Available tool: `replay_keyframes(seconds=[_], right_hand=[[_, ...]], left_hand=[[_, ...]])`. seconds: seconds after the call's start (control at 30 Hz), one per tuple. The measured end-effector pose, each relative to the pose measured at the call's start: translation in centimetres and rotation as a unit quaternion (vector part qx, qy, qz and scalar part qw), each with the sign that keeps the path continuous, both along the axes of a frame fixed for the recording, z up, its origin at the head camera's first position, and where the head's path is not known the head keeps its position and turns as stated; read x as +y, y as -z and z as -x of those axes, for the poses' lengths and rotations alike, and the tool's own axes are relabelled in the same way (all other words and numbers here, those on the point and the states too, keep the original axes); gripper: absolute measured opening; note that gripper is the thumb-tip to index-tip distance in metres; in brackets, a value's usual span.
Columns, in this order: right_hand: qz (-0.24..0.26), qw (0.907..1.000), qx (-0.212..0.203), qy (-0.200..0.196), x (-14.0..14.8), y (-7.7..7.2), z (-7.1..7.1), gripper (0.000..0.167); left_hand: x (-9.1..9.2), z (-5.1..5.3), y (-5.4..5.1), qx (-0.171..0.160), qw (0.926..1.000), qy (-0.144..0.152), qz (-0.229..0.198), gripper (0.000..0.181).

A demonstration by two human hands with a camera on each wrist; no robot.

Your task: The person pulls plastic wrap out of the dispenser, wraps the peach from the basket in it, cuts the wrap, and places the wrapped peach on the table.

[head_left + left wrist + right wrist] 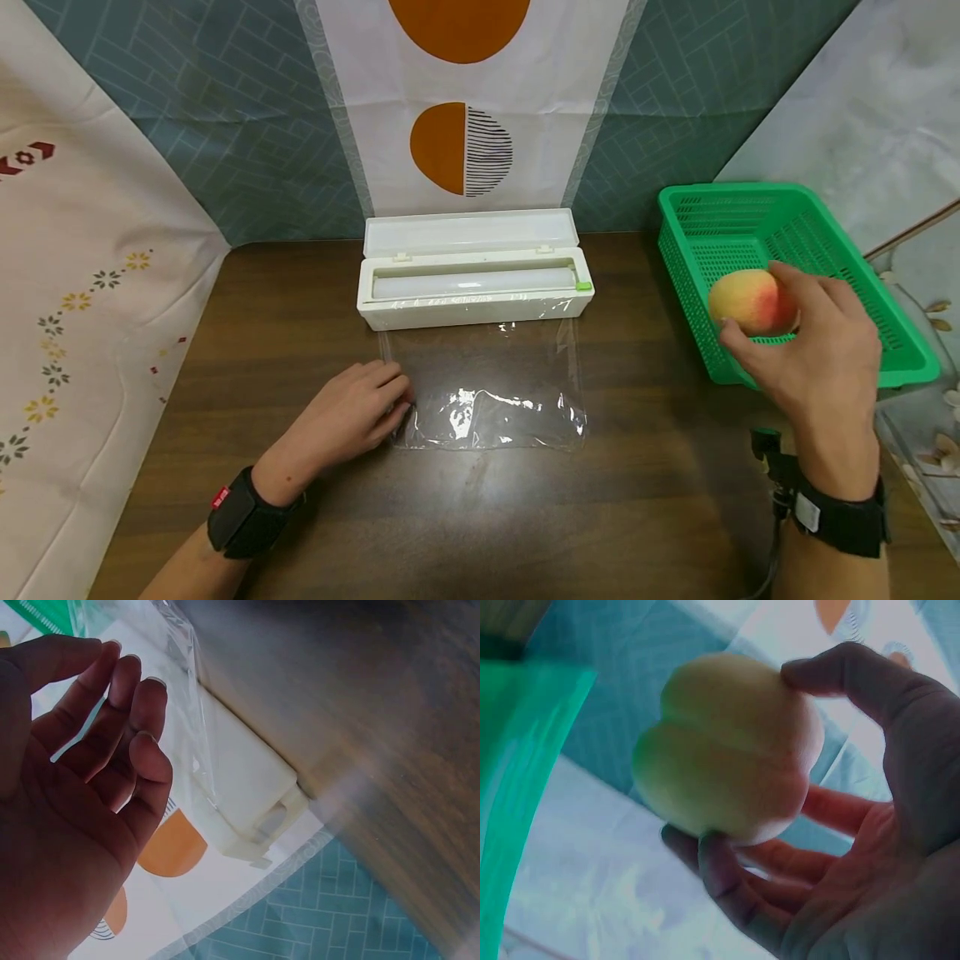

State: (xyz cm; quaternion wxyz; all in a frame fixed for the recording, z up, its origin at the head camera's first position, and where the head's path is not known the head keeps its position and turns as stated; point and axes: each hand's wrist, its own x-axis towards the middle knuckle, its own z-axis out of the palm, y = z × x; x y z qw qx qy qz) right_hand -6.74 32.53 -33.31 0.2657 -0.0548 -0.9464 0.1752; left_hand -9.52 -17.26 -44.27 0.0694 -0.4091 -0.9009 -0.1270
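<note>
The right hand (828,354) pinches a yellow-and-red peach (750,302) between thumb and fingers over the green basket (750,193). In the right wrist view the peach (727,750) has a groove along it and the fingers wrap its lower side. The left hand (351,414) rests at the left edge of a clear plastic film (487,367) with its fingers loosely bent. No object shows gripped by the left hand (97,772) in the left wrist view. The film comes from a white dispenser box (480,313) with its lid up.
A film roll (472,282) lies inside the box, with a small green piece (583,286) at its right end. The brown wooden table (480,533) meets a patterned cloth (247,125) at the back. A black cable (772,550) hangs beside the right wrist.
</note>
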Motion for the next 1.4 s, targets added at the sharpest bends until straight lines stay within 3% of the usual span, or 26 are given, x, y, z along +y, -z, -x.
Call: replay_keyframes(seconds=[0.23, 0.6, 0.9, 1.1, 1.4], right_hand=[[0.013, 0.9921, -0.015, -0.123, -2.9, 0.5, 0.6, 0.069], [0.025, 0.9685, -0.055, -0.241, -8.7, 2.1, 2.3, 0.073], [0.006, 0.9461, -0.083, -0.313, -13.6, 3.1, 3.0, 0.066], [-0.018, 0.9280, -0.095, -0.360, -16.5, 4.5, 3.2, 0.069], [-0.028, 0.9102, -0.136, -0.390, -18.9, 6.8, 3.1, 0.070]], left_hand=[[0.0, 0.0, -0.2, 0.000, 1.0000, 0.005, -0.002, 0.010], [0.2, 0.0, -0.2, 0.005, 0.9998, 0.017, -0.004, 0.011], [0.5, -0.1, 0.0, 0.003, 0.9995, 0.030, -0.007, 0.009], [0.5, -0.1, 0.0, 0.008, 0.9992, 0.038, -0.010, 0.008], [0.7, -0.2, -0.1, 0.008, 0.9991, 0.040, -0.010, 0.007]])
